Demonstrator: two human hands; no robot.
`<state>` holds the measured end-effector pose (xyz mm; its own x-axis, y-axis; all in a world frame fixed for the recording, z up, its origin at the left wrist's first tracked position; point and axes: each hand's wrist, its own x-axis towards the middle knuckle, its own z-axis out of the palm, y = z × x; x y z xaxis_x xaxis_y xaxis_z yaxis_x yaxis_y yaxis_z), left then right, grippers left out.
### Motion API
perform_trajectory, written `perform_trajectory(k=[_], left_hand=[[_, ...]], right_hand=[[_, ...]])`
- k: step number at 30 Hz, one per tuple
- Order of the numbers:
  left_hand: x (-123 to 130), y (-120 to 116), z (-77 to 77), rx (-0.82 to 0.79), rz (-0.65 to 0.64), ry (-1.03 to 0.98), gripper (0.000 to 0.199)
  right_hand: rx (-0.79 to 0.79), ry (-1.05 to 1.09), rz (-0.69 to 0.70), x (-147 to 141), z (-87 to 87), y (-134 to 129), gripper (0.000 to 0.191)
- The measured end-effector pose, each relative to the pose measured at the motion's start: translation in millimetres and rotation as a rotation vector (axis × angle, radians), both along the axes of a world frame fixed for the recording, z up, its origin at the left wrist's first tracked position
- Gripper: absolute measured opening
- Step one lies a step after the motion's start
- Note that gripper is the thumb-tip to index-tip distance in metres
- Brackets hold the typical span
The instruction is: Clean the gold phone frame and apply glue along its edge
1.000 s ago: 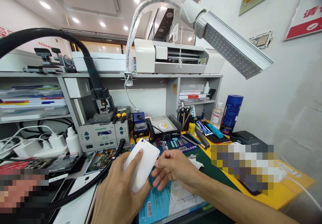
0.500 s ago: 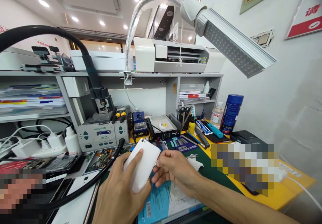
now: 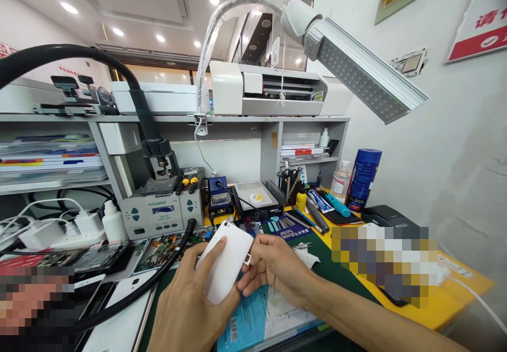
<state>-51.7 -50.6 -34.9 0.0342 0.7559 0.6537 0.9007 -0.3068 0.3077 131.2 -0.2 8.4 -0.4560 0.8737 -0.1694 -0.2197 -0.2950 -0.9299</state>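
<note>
My left hand (image 3: 194, 299) is closed around a white smartphone (image 3: 225, 262), thumb across its back and fingers along its edges. The phone's back faces me, and its camera end is tilted up and away. My right hand (image 3: 273, 270) is at the phone's right edge, thumb and forefinger pinched on a small SIM card tray (image 3: 247, 259). Part of the tray shows between the fingertips and the phone's side; its rest is hidden by the fingers. Beneath both hands lies a blue and white printed sheet (image 3: 253, 315) on the green mat (image 3: 348, 283).
A black hose (image 3: 174, 257) curves past my left hand, beside a white phone (image 3: 122, 304) and circuit boards (image 3: 162, 249). White paper (image 3: 307, 257) with tweezers lies right of my right hand. A soldering station (image 3: 221, 199) and tools stand behind. A lamp (image 3: 364, 72) hangs overhead.
The SIM card tray shows more at the phone's right edge, as my right fingers have drawn it slightly outward. The phone has shifted slightly right in my left hand.
</note>
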Motion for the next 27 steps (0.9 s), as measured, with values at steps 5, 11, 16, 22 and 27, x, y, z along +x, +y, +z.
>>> perform_trajectory(k=[5,11,16,22,27], left_hand=[[1.2,0.7,3.1,-0.005,0.006,-0.056,0.056],[-0.7,1.7,0.9,-0.046,0.041,-0.072,0.058],[-0.1,1.8,1.0,-0.048,0.052,-0.086,0.058],[-6.3,5.4,-1.2,-0.056,0.083,-0.084,0.056],[-8.0,5.8,-1.9,-0.073,0.057,-0.096,0.057]], right_hand=[[-0.008,0.036,0.040,4.2,4.2,0.8,0.022],[0.052,0.007,0.031,8.6,1.1,3.9,0.029],[0.012,0.008,0.053,9.0,0.5,5.2,0.015],[-0.025,0.052,0.051,9.2,3.2,5.1,0.024],[0.005,0.048,0.040,10.8,4.2,3.2,0.025]])
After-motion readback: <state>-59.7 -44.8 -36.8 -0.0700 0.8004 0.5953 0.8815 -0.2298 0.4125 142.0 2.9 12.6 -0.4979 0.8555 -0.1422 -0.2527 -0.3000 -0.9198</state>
